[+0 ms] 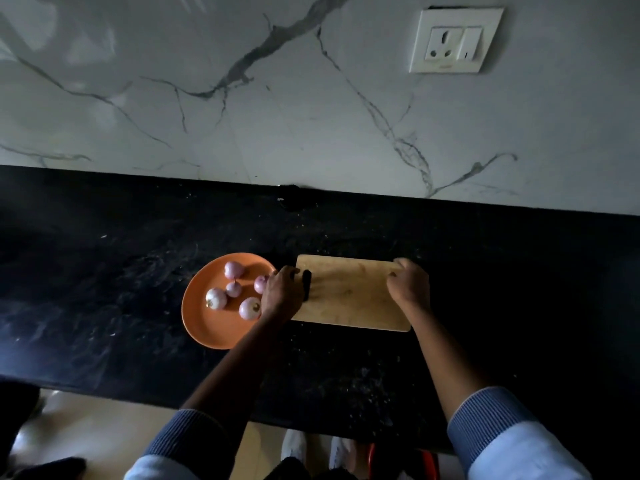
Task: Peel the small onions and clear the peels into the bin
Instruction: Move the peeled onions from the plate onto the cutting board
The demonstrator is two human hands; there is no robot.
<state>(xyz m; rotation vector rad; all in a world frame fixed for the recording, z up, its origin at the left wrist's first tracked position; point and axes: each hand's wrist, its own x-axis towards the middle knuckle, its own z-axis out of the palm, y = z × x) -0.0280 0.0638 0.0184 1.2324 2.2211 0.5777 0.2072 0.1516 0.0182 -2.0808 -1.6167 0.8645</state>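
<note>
Five small onions [239, 292], skins on, lie on an orange plate [207, 327] on the black countertop [104, 289]. Just right of the plate lies a wooden cutting board [349, 296], its left edge close to the plate's rim. The left hand [280, 292] rests at the board's left edge, fingers curled by a dark object [306, 285] there; whether it grips it I cannot tell. The right hand [408, 284] grips the board's right edge, fingers curled over it. Behind rises a marble-patterned wall [242, 98] with a white socket and switch plate [455, 41].
</note>
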